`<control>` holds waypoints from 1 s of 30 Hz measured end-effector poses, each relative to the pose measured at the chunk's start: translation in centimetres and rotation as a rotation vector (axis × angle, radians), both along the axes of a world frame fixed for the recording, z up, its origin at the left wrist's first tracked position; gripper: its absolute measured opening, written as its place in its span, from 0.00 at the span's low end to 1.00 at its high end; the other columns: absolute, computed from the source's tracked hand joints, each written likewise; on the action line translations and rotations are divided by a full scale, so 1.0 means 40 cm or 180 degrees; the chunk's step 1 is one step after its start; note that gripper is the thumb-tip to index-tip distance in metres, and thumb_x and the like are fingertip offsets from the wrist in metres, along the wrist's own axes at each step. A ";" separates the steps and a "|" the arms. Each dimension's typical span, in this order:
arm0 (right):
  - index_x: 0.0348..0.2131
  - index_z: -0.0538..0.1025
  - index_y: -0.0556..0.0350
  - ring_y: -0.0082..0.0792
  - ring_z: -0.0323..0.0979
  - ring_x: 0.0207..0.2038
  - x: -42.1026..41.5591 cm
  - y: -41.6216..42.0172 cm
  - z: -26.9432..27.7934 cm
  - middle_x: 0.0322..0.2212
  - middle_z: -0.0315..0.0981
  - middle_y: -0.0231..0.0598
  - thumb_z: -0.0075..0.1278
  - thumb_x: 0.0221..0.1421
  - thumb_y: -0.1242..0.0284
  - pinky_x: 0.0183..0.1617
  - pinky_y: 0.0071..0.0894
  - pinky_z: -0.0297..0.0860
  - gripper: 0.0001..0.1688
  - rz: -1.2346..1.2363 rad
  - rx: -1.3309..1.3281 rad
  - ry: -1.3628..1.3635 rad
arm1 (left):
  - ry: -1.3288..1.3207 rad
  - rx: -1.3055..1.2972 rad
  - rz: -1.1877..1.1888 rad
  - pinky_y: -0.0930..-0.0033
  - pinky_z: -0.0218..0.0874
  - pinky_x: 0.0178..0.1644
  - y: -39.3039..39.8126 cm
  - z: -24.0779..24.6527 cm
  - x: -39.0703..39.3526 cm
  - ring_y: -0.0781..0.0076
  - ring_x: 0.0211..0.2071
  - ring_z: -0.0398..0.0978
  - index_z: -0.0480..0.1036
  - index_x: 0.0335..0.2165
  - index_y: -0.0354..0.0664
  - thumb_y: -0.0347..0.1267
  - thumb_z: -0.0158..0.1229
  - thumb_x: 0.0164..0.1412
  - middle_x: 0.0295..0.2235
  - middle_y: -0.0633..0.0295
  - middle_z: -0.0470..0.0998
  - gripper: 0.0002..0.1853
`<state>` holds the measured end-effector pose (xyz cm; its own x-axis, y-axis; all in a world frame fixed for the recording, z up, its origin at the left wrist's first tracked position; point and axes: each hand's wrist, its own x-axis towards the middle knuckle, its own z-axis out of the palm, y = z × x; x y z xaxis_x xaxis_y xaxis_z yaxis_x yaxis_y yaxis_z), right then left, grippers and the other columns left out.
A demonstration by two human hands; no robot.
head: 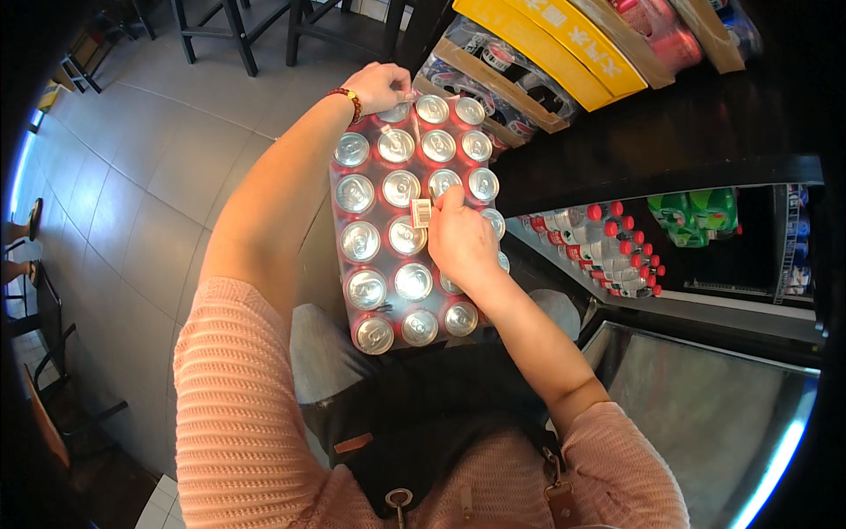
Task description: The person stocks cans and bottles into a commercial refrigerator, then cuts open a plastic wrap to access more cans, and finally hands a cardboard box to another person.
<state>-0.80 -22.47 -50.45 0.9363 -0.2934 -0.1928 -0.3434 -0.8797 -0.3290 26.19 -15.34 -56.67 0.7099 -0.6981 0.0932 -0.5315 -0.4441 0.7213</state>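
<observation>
A shrink-wrapped pack of red drink cans (413, 281) stands before me, its silver tops upward in rows under clear film. My left hand (380, 88) is at the pack's far left corner, fingers bent against the film; whether they pinch it is hard to see. Over the middle right of the pack is my right hand (464, 235), closed around a small, mostly hidden object whose thin dark tip shows above the fist. A small printed label (421, 213) with a barcode lies beside the right fist, on or just above the film.
Wrapped can packs in cardboard trays (499, 82) and a yellow carton (562, 46) are stacked at the far right. An open drinks fridge holds red-capped bottles (611, 248) and green bottles (694, 215); its glass door (694, 410) reaches near my right side. Black stools (241, 40) stand beyond.
</observation>
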 end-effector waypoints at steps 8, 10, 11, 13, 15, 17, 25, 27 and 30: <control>0.39 0.62 0.59 0.60 0.75 0.28 -0.033 -0.016 -0.025 0.23 0.75 0.57 0.46 0.59 0.70 0.34 0.56 0.69 0.13 -0.0202 0.0261 -0.0367 | -0.1483 0.0223 -0.1652 0.57 0.58 0.54 0.067 0.074 -0.263 0.61 0.50 0.66 0.77 0.33 0.44 0.26 0.57 0.49 0.41 0.64 0.73 0.09; 0.38 0.62 0.60 0.59 0.74 0.28 -0.029 -0.018 -0.038 0.23 0.75 0.56 0.47 0.58 0.72 0.33 0.55 0.68 0.13 -0.0233 0.0406 -0.0585 | -0.1364 0.0316 -0.1620 0.58 0.58 0.53 0.083 0.065 -0.256 0.61 0.48 0.66 0.76 0.31 0.43 0.27 0.57 0.49 0.40 0.62 0.73 0.07; 0.38 0.63 0.60 0.59 0.74 0.28 -0.025 -0.026 -0.044 0.23 0.75 0.56 0.47 0.58 0.72 0.33 0.55 0.68 0.13 -0.0249 0.0500 -0.0717 | -0.1306 0.0346 -0.1607 0.58 0.59 0.52 0.082 0.072 -0.253 0.61 0.47 0.66 0.75 0.30 0.42 0.27 0.57 0.50 0.39 0.61 0.72 0.06; 0.37 0.63 0.61 0.59 0.74 0.29 -0.012 -0.041 -0.052 0.23 0.75 0.56 0.48 0.57 0.73 0.33 0.55 0.68 0.12 -0.0285 0.0686 -0.0980 | -0.1520 0.0467 -0.1672 0.58 0.59 0.50 0.074 0.086 -0.249 0.61 0.44 0.66 0.74 0.29 0.42 0.28 0.58 0.50 0.37 0.61 0.72 0.04; 0.37 0.64 0.61 0.58 0.74 0.29 0.007 -0.056 -0.058 0.22 0.75 0.55 0.48 0.57 0.73 0.33 0.55 0.68 0.12 -0.0225 0.0589 -0.1026 | -0.1506 0.0513 -0.1678 0.59 0.59 0.49 0.067 0.092 -0.255 0.61 0.42 0.66 0.72 0.27 0.42 0.29 0.59 0.50 0.34 0.61 0.73 0.04; 0.37 0.64 0.61 0.59 0.75 0.30 0.025 -0.065 -0.055 0.23 0.75 0.55 0.48 0.57 0.73 0.34 0.55 0.68 0.11 -0.0160 0.0521 -0.1002 | -0.1281 0.0501 -0.1627 0.60 0.59 0.48 0.068 0.094 -0.263 0.61 0.40 0.66 0.71 0.26 0.42 0.29 0.59 0.49 0.32 0.62 0.73 0.05; 0.35 0.66 0.61 0.59 0.74 0.30 0.027 -0.052 -0.028 0.24 0.75 0.55 0.49 0.56 0.73 0.35 0.55 0.68 0.11 -0.0278 0.0674 -0.1012 | -0.1052 0.0331 -0.1533 0.62 0.58 0.45 0.074 0.082 -0.266 0.60 0.38 0.66 0.69 0.25 0.42 0.28 0.60 0.47 0.27 0.61 0.74 0.07; 0.35 0.66 0.61 0.59 0.74 0.30 0.031 -0.050 -0.046 0.24 0.75 0.55 0.49 0.56 0.73 0.35 0.55 0.68 0.10 -0.0174 0.0674 -0.1141 | -0.1029 0.0291 -0.1529 0.62 0.58 0.45 0.070 0.079 -0.267 0.60 0.38 0.66 0.69 0.25 0.42 0.28 0.61 0.46 0.27 0.61 0.74 0.07; 0.34 0.66 0.61 0.59 0.74 0.30 0.039 -0.058 -0.068 0.24 0.75 0.55 0.49 0.57 0.73 0.34 0.54 0.68 0.10 -0.0018 0.0561 -0.1149 | -0.0930 0.0189 -0.1522 0.63 0.58 0.45 0.072 0.075 -0.266 0.60 0.37 0.66 0.69 0.24 0.42 0.28 0.61 0.46 0.27 0.61 0.74 0.07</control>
<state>0.77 -24.80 -53.19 0.9516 -0.2905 0.1002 -0.1829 -0.7974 -0.5751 15.54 -12.47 -53.68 0.2636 -0.9459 0.1893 -0.8576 -0.1399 0.4950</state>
